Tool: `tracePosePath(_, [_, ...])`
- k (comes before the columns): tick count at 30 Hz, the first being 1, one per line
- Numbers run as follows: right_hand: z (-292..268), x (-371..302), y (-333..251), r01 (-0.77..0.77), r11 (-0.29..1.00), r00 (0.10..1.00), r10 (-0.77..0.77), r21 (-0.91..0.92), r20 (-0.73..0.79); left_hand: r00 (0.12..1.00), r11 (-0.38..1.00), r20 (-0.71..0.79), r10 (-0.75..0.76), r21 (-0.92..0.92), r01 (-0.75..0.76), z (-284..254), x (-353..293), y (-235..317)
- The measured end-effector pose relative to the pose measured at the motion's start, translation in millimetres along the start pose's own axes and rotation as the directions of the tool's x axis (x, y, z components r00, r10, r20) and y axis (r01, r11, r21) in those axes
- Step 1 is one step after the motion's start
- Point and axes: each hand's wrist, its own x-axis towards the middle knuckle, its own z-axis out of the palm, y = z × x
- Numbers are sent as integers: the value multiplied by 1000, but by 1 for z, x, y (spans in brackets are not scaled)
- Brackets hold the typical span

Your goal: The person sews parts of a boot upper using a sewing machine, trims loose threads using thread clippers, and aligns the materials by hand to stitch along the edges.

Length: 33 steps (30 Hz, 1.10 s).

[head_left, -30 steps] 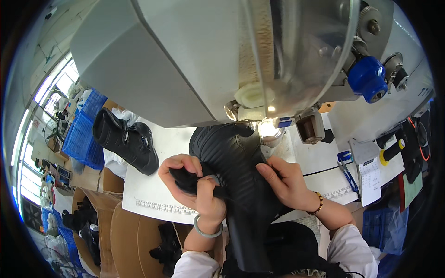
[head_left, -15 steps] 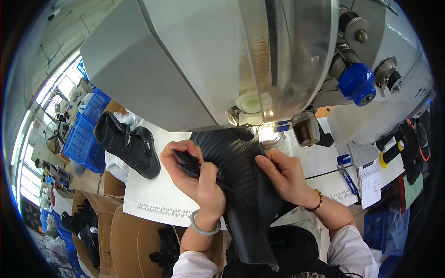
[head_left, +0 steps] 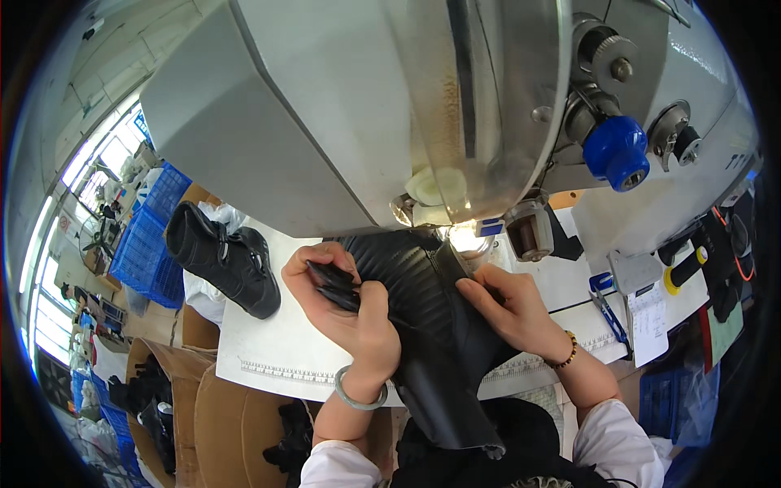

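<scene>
A black ribbed leather shoe upper (head_left: 415, 285) lies under the lit head of a grey sewing machine (head_left: 325, 106), its smooth end hanging toward me over the table's front edge. My left hand (head_left: 346, 313) is closed on a bunched fold at the upper's left side. With thumb and curled fingers, my right hand (head_left: 512, 309) pinches its right edge, close to the machine's foot. The needle and the far end of the upper are hidden behind the machine head.
A finished black boot (head_left: 224, 260) stands left on the white table (head_left: 268, 342). Blue snips (head_left: 610, 317), a paper slip (head_left: 649, 321) and a yellow-ended spool (head_left: 686, 271) lie right. Cardboard boxes (head_left: 220, 423) with black pieces sit below left; blue crates (head_left: 150, 252) stand behind.
The hanging end of the upper has swung slightly to the right and up. My right hand has shifted a little right with its edge; my left hand keeps its hold.
</scene>
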Motion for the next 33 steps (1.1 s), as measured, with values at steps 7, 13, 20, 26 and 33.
tracePosePath(7, [3, -3, 3, 47, 993, 998, -44, 107, -35, 1000, 995, -20, 20, -102, -22, 0, 1, -1])
tracePosePath(13, [6, -1, 6, 49, 990, 997, -40, 136, -64, 998, 992, -47, -49, -118, 43, 4, 7, -2])
tracePosePath(20, [8, -1, 0, -12, 996, 997, 19, 92, -73, 999, 994, 31, -44, -94, 47, 0, 16, -5])
tracePosePath(26, [5, -4, 1, -48, 987, 999, 50, 155, -9, 985, 958, -8, -173, -236, 166, -5, 16, -5])
tracePosePath(33, [7, -3, 5, -72, 947, 997, 80, 314, -12, 986, 945, -68, -155, -299, 128, -3, 17, -8])
